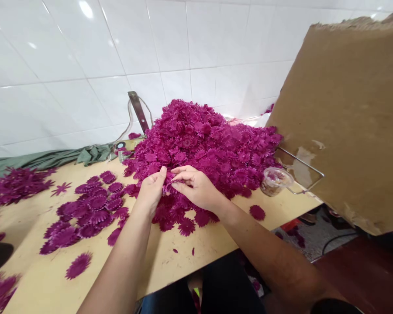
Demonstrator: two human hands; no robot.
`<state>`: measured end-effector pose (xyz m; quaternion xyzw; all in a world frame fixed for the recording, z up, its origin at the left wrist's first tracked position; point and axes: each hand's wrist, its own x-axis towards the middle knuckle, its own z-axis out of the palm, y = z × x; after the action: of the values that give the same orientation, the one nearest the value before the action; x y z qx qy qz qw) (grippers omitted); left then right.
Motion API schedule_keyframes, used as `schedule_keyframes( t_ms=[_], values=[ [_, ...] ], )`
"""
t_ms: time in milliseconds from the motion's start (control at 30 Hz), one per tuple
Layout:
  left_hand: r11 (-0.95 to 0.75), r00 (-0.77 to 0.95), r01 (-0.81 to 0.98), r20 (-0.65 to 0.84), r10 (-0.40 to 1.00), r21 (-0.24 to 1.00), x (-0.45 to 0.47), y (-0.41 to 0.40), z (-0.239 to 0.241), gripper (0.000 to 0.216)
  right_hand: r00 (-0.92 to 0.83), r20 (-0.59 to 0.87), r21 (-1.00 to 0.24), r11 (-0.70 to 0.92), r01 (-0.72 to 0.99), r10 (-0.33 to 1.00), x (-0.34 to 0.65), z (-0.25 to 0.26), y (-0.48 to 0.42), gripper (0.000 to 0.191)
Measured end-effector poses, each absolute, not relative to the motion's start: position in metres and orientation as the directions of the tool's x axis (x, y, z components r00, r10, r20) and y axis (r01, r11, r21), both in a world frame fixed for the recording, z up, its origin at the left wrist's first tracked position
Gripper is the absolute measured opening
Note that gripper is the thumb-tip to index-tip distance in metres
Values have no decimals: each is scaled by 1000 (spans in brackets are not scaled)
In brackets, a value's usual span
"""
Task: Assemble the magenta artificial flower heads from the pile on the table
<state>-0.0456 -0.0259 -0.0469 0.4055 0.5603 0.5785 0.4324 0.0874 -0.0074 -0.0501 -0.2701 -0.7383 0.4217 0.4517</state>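
My left hand (153, 187) pinches a magenta artificial flower (168, 183) between thumb and fingers, just in front of a tall heap of the same flowers (196, 135). From the other side my right hand (194, 186) meets it, thumb and fingertips closed together at the flower's edge. Most of that flower is hidden by the fingers and blends with the heap behind. Left of my hands lies a spread of larger magenta flower pieces (96, 205), and one piece (78, 265) sits apart nearer the front edge.
A clear plastic cup (277, 181) stands at the right beside a bent metal wire (306, 163) and a large cardboard sheet (343, 117). More magenta petal pieces (18, 185) and green cloth (94, 153) lie at the left. White tiles (212, 48) rise behind the table (180, 261).
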Motion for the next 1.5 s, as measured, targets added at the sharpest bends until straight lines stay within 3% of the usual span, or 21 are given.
schedule_keyframes(
  t_ms=[200,333,500,600,767,1000,1167,1333,1500],
  values=[
    [63,-129,-177,-87,988,982,-39,-37,-43,43,-259,564,-781,609,141,784,84,-57,-4,16],
    [24,-152,-202,-55,987,979,-39,-39,-43,42,-285,447,-888,458,-32,848,91,-51,-1,14],
    [24,-213,-99,-45,976,995,-37,-33,-48,45,-460,286,-957,226,-183,841,97,-40,-2,11],
    [17,-253,-79,-36,967,997,-35,-33,-48,46,-449,271,-963,234,-137,852,94,-42,1,8],
    [12,-134,-147,-32,991,989,-34,-37,-44,41,-241,241,-966,209,-149,940,92,-46,11,11],
    [-4,-215,-73,-11,976,997,-35,-34,-46,33,-190,226,-970,201,-139,955,99,-38,12,6],
    [70,-228,-38,-77,971,997,-34,-31,-46,35,-310,214,-970,164,-178,927,101,-35,8,10],
    [-12,-233,-15,9,972,1000,-32,-30,-44,36,-525,167,-966,33,-255,834,90,-44,8,6],
    [-40,-192,-3,39,981,999,-38,-38,-47,33,-222,133,-939,51,-341,966,95,-48,29,10]
  ],
)
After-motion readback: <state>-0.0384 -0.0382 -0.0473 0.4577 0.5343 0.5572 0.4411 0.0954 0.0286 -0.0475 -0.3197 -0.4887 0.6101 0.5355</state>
